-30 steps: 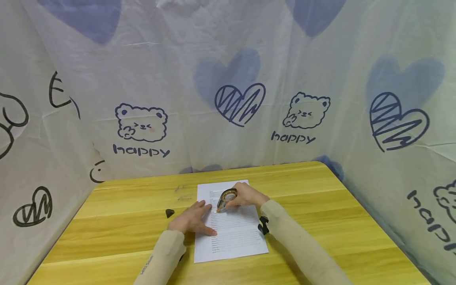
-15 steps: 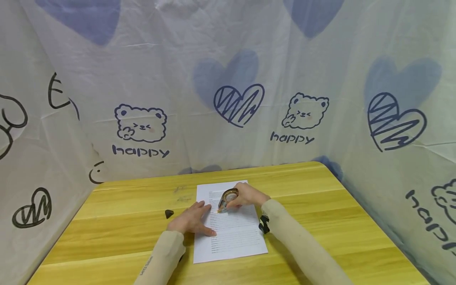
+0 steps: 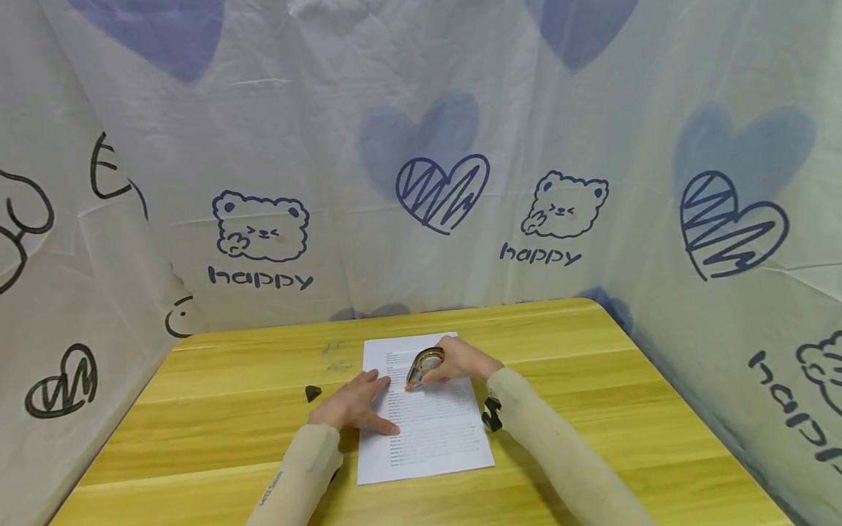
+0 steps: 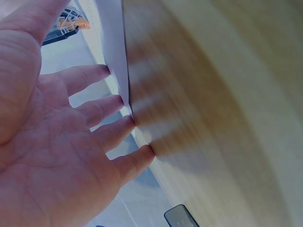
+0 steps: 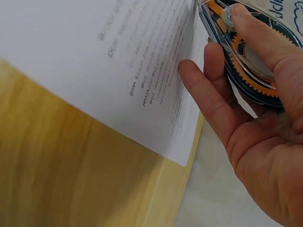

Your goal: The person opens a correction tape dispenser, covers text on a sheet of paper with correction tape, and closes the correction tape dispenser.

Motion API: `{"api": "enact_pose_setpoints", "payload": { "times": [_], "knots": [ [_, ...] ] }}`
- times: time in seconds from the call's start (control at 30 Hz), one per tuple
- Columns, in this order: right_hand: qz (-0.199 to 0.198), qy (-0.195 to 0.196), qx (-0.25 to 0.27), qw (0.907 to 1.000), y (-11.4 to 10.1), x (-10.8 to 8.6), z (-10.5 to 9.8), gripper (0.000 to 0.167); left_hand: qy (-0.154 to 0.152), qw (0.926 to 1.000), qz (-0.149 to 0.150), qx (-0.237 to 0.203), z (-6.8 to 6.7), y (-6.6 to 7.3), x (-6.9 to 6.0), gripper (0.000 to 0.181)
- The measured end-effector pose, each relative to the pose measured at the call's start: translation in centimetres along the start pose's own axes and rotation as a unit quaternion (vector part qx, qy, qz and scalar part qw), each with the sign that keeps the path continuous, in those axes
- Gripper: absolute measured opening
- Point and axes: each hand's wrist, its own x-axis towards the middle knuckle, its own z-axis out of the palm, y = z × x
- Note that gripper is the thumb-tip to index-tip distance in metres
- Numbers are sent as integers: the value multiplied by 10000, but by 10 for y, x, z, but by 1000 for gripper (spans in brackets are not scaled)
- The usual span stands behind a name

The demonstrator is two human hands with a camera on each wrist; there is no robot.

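Observation:
A white printed sheet of paper [image 3: 441,449] lies on the wooden table. My left hand [image 3: 355,404] rests on its left side with the fingers spread; in the left wrist view the fingertips [image 4: 147,150] touch down at the sheet's edge and the table. My right hand [image 3: 463,359] pinches a correction tape dispenser [image 3: 427,357] between thumb and fingers. Its orange tip is down at the lines of print, in the upper half of the page. In the right wrist view, orange gears show through the clear case of the dispenser [image 5: 252,81].
A small dark cap-like piece [image 3: 313,393] lies on the table [image 3: 217,409] left of the paper. Faint dark smudges mark the tabletop behind it. White cloth [image 3: 355,263] printed with hearts and bears hangs around the back and sides.
My right hand has shifted slightly to the right across the page with the correction tape dispenser. The left hand and the paper stay in place.

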Motion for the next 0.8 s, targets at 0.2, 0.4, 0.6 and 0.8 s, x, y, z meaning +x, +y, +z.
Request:
{"api": "enact_pose_setpoints", "payload": {
  "times": [0.2, 0.4, 0.6, 0.8],
  "knots": [
    [31, 41, 40, 10000, 4, -3, 0, 20, -19, 10000, 28, -48, 0, 1, -1, 100],
    [117, 72, 155, 9998, 5, -3, -1, 22, 42, 9999, 135, -16, -2, 0, -2, 100],
    [211, 86, 133, 9997, 5, -3, -2, 21, 10, 9999, 143, 44, -3, 1, -1, 99],
    [261, 43, -14, 9996, 5, -2, -1, 23, -14, 10000, 54, -2, -1, 1, -2, 99]
  ]
}}
